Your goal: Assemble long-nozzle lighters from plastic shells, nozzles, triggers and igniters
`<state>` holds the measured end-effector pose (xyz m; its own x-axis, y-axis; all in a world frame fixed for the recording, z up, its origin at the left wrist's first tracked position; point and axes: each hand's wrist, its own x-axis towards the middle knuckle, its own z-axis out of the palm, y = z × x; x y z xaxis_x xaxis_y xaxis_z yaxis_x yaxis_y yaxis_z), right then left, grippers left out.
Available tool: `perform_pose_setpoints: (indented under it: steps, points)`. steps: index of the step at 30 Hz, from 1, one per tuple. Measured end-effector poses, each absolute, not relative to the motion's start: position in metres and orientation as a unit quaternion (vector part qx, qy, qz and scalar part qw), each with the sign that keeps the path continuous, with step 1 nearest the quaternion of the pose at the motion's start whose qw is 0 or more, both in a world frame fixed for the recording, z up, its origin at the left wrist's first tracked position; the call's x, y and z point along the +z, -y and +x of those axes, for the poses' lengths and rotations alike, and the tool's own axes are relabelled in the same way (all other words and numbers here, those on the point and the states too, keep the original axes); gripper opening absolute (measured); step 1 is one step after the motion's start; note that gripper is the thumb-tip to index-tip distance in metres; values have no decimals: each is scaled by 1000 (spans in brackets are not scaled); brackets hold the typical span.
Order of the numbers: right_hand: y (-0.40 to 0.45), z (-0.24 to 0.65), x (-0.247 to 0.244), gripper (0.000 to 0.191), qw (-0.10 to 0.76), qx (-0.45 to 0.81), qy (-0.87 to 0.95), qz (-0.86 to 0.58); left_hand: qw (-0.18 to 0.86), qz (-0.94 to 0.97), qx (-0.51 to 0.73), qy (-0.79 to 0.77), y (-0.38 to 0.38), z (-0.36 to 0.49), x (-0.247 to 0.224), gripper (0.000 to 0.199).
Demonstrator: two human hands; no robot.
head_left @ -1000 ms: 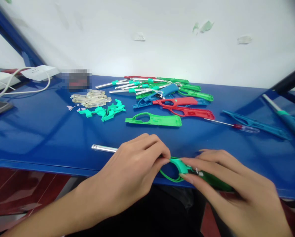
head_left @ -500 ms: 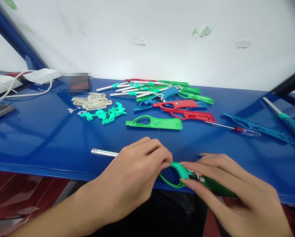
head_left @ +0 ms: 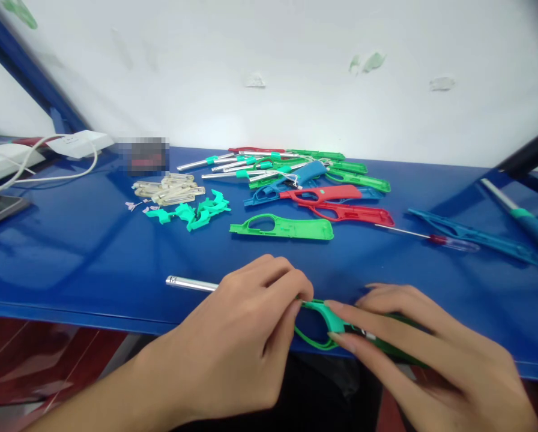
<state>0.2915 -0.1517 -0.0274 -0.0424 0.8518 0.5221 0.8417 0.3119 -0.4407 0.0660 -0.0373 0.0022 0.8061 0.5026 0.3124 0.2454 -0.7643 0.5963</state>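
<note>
Near the table's front edge lies a green lighter body (head_left: pixel 316 345) with a ring-shaped opening, its silver tube (head_left: pixel 191 284) pointing left. My left hand (head_left: pixel 237 336) is closed on its front part, thumb and fingers pinched where tube and body meet; the fingers hide that joint. My right hand (head_left: pixel 422 348) pinches the teal trigger piece (head_left: pixel 334 318) in the body between thumb and forefinger. Dark and white small parts show just right of the trigger, partly hidden by my right fingers. The body's handle end passes under my right hand.
Beyond my hands lie a green half shell (head_left: pixel 291 228), teal triggers (head_left: pixel 199 211), clear parts (head_left: pixel 172 189), red shells (head_left: pixel 345 213), silver tubes (head_left: pixel 224 165) and a screwdriver (head_left: pixel 453 242). A blue lighter (head_left: pixel 532 225) is at right, a power strip (head_left: pixel 10 162) at left.
My left fingers have shifted slightly at the front of the body. My right thumb and forefinger still pinch the trigger, and the view has moved a little.
</note>
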Motion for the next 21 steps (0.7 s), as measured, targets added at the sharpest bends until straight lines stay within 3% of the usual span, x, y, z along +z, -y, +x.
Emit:
perform_pose_setpoints:
  steps: [6,16,21]
  points:
    - [153,285,-32,35,394,2,718,-574,275,919,195,-203,40,63,11,38]
    - [154,291,-30,45,371,-16,751,-545,234,936,189,-182,37,63,13,34]
    - [155,287,-32,36,395,3,717,-574,222,949,158,-157,31,58,12,34]
